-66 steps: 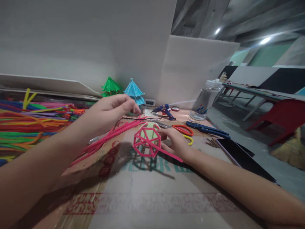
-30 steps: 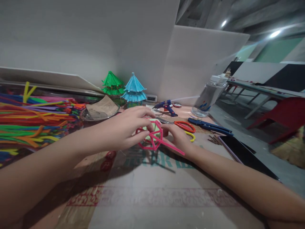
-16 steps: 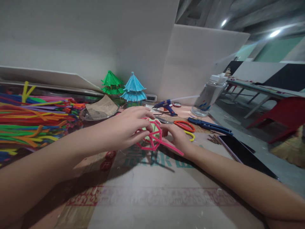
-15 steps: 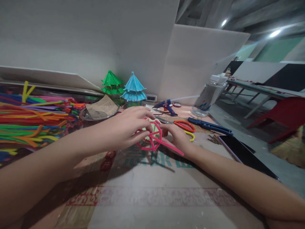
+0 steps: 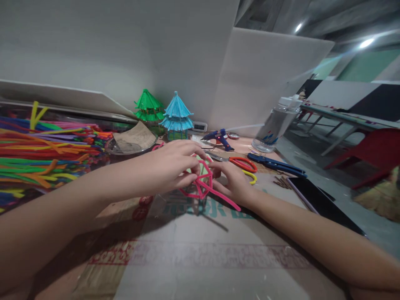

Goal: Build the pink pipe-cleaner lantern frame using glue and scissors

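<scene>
A pink pipe-cleaner frame (image 5: 204, 179) with crossing spokes is held above the printed board (image 5: 200, 254); a loose pink end sticks out toward the lower right. My left hand (image 5: 179, 164) pinches its left side between thumb and fingers. My right hand (image 5: 229, 181) grips the right edge, its fingertips partly behind the frame. Something pale green shows inside the frame, mostly hidden by my fingers.
Colourful pipe cleaners (image 5: 46, 150) lie left, beside a dish (image 5: 131, 141). Behind stand green (image 5: 148, 106) and blue (image 5: 176, 112) pagoda models. A glue gun (image 5: 220, 139), orange scissors (image 5: 243, 163), blue pliers (image 5: 276, 163), bottle (image 5: 271, 125) and phone (image 5: 325, 206) are right.
The pink frame has turned slightly in my hands, and its loose end now hangs a little lower. The view has shifted slightly. Both hands keep their grip.
</scene>
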Demonstrator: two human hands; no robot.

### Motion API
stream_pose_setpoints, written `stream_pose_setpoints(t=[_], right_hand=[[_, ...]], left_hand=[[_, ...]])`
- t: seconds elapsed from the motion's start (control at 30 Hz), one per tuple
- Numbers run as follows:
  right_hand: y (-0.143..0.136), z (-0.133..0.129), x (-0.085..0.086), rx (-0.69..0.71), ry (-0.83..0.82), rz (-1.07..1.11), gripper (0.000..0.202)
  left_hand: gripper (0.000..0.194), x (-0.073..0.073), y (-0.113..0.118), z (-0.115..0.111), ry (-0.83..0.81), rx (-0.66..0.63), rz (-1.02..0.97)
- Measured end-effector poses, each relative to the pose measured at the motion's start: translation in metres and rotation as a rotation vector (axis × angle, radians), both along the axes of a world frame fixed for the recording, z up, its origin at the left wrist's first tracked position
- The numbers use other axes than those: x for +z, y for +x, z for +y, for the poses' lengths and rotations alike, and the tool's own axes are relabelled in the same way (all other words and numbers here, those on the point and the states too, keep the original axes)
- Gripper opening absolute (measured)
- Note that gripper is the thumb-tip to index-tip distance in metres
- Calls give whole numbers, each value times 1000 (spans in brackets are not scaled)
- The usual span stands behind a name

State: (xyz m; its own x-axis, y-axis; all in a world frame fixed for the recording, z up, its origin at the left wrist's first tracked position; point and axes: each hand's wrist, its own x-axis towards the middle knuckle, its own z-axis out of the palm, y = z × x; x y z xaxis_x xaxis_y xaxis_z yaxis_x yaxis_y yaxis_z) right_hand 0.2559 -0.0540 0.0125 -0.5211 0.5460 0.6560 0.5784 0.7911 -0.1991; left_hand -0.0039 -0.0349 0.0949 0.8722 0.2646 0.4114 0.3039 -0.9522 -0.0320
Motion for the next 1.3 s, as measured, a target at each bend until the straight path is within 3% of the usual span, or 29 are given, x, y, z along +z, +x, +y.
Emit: stream_pose_setpoints(t=[0.27,0.5,0.57,0.67,0.8,0.9,1.03,1.3], right_hand=[[-1,-1,3,-20,-29,-10,29],[2,4,-3,-28,-84,27,31],[3,6,-5,-34,-121,44,34],[4,7,-5,-65,-187,62,36],[3,7,-2,-104,-246,67,34],[1,6,-1,-123,-253,74,35],[0,7,1,-141,-265,76,30],[1,8,-1,-161,-298,105,34]], left_hand=[[15,-4,3,-4,59,77,40],[33,7,2,0,-98,1,-111],[29,15,-1,-2,-132,68,-194],[27,28,-9,-9,-208,266,-313],[40,36,-18,-8,-357,475,-339],[42,34,-20,1,-398,496,-293],[23,28,-17,10,-407,508,-291],[32,19,-10,10,-380,479,-204]])
